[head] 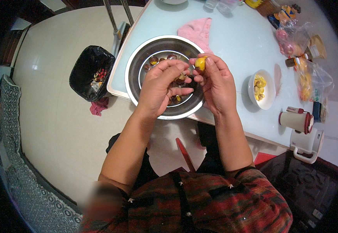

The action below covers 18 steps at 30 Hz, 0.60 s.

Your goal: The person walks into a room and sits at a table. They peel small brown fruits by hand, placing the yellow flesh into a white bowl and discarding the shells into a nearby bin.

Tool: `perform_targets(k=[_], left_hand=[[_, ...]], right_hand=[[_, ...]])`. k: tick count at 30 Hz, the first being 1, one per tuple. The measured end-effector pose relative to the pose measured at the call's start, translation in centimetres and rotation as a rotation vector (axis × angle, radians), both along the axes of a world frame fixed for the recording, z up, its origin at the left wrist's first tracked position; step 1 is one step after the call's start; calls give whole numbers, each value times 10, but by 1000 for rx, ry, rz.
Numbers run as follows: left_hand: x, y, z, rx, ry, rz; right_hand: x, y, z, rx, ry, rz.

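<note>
A partly peeled chestnut (200, 63), yellow with some brown shell at its lower side, is pinched between the thumb and fingers of my right hand (219, 80). To its left, my left hand (160, 86) is curled over a steel basin (132, 78), with brown chestnut shell (181, 77) showing at its fingers. Inside the basin lie several brown chestnuts (153, 60), some with yellow flesh exposed; my hands hide part of them. Right of my right hand, a white bowl (269, 97) contains several peeled yellow chestnuts (259, 86).
Behind the basin a pink cloth (196, 32) lies on the pale table (238, 38). A black-lined trash bin (80, 72) stands on the floor at left. Along the table's right side are a cup (295, 121), plastic bags (305, 80) and small jars (291, 61).
</note>
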<state>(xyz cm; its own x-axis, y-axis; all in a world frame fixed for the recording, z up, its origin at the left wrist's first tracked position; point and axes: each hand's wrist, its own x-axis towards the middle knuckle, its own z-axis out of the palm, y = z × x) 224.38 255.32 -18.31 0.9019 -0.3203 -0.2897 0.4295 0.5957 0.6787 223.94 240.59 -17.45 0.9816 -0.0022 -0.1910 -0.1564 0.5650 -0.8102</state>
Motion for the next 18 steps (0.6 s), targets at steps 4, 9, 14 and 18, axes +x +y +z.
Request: perform_targets(k=[4,9,14,18], left_hand=[[-1,-5,0,144,-74,30],[-3,-5,1,289,-175,55],[-3,-4,0,394,-218,57],[-4,-4,-1,518,-271,91]], right_hand=[[1,6,-1,-95,35,-50],[-1,9,-5,-248,-6,-55],[-4,7,-9,-474,-135,-68],[-5,8,-14,-830,-328,-155]])
